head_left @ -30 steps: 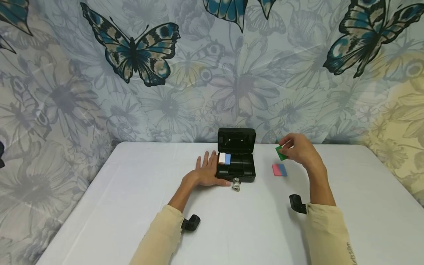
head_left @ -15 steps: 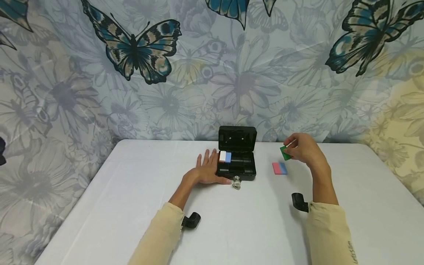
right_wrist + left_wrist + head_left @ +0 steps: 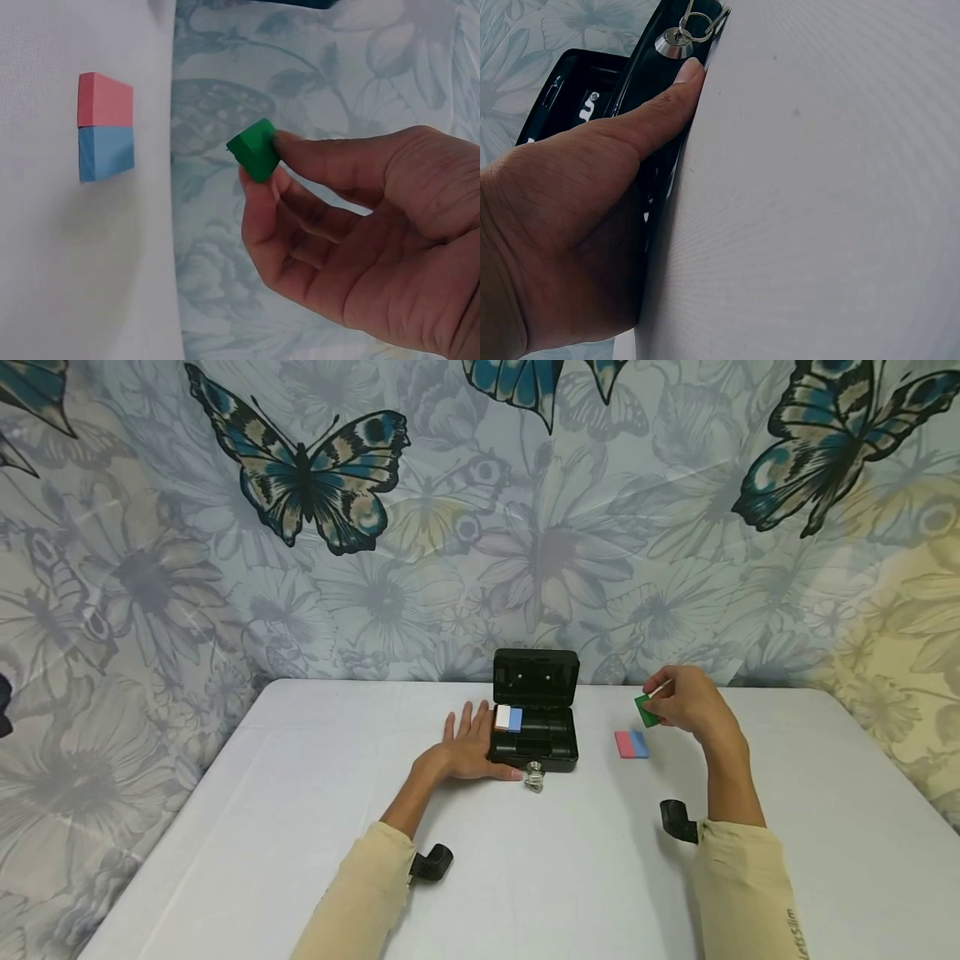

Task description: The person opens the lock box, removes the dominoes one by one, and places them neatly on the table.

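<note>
Between thumb and fingertips my right hand (image 3: 692, 700) pinches a small green block (image 3: 257, 150), held above the table. Below and left of it, a pink block (image 3: 106, 101) and a blue block (image 3: 109, 152) lie side by side, touching. My left hand (image 3: 467, 755) rests against the left side of a black cash box (image 3: 534, 763), its fingers straight and spread. In the left wrist view, its thumb (image 3: 660, 112) lies along the box's front, close to the lock (image 3: 673, 45). The box's lid (image 3: 536, 678) stands raised. A white block (image 3: 502, 717) and another blue block (image 3: 515, 720) sit in the back left compartment.
Keys on a ring (image 3: 534, 781) hang from the lock at the box's front. A white cloth covers the table (image 3: 540, 868). Directly behind its far edge rises a patterned fabric backdrop (image 3: 450, 593) with butterflies and flowers.
Over the last second my right hand has shifted a little to the right with the green block, then held nearly still. My left hand, the box and the other blocks have stayed put.
</note>
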Tool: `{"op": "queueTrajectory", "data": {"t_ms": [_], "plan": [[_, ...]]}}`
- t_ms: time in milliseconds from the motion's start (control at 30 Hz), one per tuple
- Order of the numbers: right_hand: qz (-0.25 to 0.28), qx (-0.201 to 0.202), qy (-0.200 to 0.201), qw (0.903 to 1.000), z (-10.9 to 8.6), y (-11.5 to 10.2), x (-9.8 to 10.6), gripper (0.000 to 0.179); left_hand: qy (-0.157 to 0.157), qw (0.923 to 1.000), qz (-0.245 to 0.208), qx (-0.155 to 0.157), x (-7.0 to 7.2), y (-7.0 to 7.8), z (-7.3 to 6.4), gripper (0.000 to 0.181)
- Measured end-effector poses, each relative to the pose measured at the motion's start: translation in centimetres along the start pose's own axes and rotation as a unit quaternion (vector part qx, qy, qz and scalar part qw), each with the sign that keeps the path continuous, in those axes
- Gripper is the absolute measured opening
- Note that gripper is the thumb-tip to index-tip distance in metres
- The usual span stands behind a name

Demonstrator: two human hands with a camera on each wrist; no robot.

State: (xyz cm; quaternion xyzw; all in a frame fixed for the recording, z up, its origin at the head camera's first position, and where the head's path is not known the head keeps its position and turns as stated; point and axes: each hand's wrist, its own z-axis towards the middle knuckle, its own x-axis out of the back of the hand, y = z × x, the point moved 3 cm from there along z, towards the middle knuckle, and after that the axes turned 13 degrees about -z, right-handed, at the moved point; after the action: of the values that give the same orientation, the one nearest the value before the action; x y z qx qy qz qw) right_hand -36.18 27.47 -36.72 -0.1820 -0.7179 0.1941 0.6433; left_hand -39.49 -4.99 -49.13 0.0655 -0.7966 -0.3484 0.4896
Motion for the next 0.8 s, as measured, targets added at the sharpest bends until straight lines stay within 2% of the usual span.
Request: {"op": "queueTrajectory", "data": {"t_ms": [467, 800], "plan": [[-0.008, -0.017, -0.013, 0.9997, 0.0, 0.4, 0.1, 0.029, -0.002, 1.0000, -0.001, 0.001, 0.0, 0.1, 0.0, 0.131], [-0.030, -0.041, -0.064, 0.9967, -0.1, 1.2, -0.3, 0.028, 0.001, 0.9999, -0.011, -0.003, 0.1, 0.4, -0.4, 0.130]]}}
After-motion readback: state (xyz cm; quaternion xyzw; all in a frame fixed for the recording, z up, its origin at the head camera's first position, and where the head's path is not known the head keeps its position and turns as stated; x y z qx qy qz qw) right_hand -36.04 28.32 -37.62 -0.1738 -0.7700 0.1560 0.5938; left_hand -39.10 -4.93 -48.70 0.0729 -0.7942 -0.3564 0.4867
